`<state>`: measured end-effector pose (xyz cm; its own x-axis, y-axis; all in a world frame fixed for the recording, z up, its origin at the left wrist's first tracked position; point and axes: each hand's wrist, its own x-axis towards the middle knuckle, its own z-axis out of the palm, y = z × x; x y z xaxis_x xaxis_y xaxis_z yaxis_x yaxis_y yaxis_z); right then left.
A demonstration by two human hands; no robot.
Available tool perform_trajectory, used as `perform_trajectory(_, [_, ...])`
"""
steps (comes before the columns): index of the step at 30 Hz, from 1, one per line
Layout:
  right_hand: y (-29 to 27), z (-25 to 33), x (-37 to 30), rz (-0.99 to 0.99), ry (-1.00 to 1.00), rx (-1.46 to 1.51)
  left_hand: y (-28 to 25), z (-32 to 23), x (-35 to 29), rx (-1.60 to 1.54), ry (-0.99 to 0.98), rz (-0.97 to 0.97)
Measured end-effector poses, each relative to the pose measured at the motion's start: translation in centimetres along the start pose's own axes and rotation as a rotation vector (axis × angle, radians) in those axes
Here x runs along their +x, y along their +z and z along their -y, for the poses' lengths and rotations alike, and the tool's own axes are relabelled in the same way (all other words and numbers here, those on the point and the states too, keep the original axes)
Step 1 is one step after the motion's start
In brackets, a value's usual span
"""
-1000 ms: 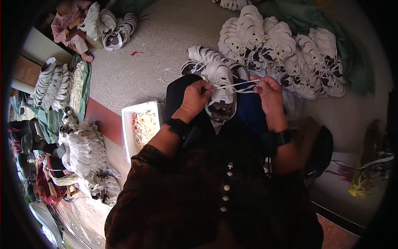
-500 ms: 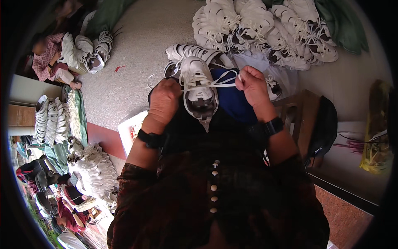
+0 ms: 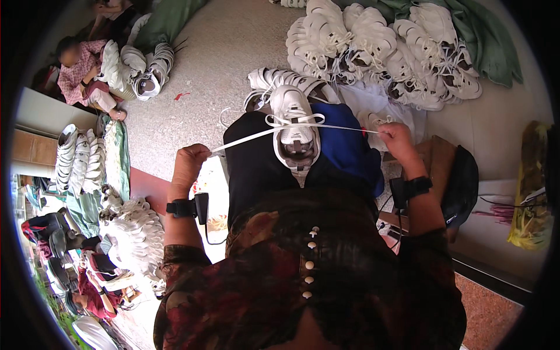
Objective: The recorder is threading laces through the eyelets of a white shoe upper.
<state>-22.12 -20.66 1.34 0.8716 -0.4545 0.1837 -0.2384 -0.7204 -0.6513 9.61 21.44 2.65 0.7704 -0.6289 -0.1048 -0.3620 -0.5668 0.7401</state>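
Observation:
A white sneaker point(image 3: 289, 102) rests between my knees, its heel opening toward me. Across its tongue sits a loop or bow of white shoelace point(image 3: 245, 139), with both ends drawn out sideways. My left hand point(image 3: 190, 165) is closed on the left end, out beyond the dark trouser leg. On the other side my right hand point(image 3: 399, 142) pinches the right end near the fingertips. Both lace ends look taut. Just past the sneaker's toe lies a row of nested white shoes point(image 3: 262, 79).
A large heap of white shoes point(image 3: 367, 46) lies at the far right beside green cloth point(image 3: 490, 41). A black bag point(image 3: 461, 184) is at my right. More shoe stacks point(image 3: 131, 233) line the left, where a person in a pink patterned top point(image 3: 79, 73) sits.
Both hands have moved apart and toward me, pulling the lace ends outward. The loops have shrunk to a smaller knot or bow over the sneaker's tongue.

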Motion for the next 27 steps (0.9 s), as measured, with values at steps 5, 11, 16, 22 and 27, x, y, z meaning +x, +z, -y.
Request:
perform_trajectory(5, [-2.3,-0.1,0.2,-0.12,-0.185,-0.534,-1.0,1.5,-0.4,-0.026,0.003,-0.057])
perform_trajectory(11, [-3.8,0.6,1.5,-0.183,-0.257,-0.728,-1.2,3.5,-0.6,0.05,0.033,-0.089])
perform_trajectory(16, [0.7,0.6,2.6,-0.268,0.636,0.836,2.3,0.9,0.2,-0.398,-0.09,-0.017])
perform_trajectory(22, [9.4,7.6,4.7,0.06,0.534,1.191,9.4,-11.5,2.0,-1.007,-0.2,0.409])
perform_trajectory(27, [11.9,9.4,5.0,-0.029,0.446,0.919,13.4,-14.3,3.9,-0.773,-0.113,0.46])
